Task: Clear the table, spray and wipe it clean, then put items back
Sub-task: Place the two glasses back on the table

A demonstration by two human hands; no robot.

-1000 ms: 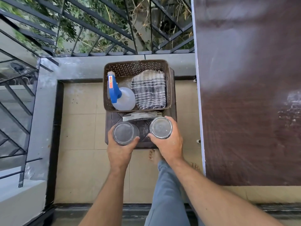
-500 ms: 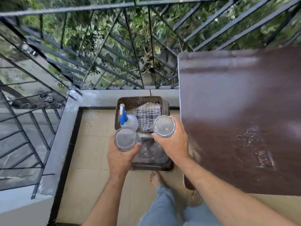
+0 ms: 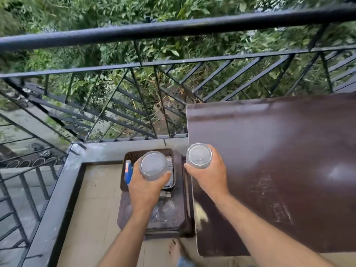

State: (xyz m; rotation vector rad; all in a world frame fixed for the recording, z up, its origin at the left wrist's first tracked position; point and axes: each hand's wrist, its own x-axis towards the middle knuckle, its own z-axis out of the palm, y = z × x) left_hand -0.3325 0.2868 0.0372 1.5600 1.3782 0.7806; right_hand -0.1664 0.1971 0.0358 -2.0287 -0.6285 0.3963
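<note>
**Two jars up, one at the worktop's edge**

Left hand (image 3: 144, 186) grips a clear jar (image 3: 153, 165) over the brown basket (image 3: 131, 155), where a blue spray bottle (image 3: 128, 172) and a striped cloth (image 3: 170, 170) peek out. Right hand (image 3: 209, 173) clutches the second jar (image 3: 199, 155) right at the dark worktop (image 3: 279, 170)'s left edge. Contents of both jars: can't tell. The basket sits on a low stool (image 3: 167, 211), tight against the worktop; the railing (image 3: 173, 27) closes in behind.

The left hand (image 3: 143, 186) and its jar (image 3: 153, 165) cover most of the basket (image 3: 133, 154) beneath the grip: only a blue strip of the spray bottle (image 3: 127, 172) and a sliver of checked cloth (image 3: 170, 170) show. The surface (image 3: 279, 170) runs off the right edge. Both jars' contents are unreadable.
</note>
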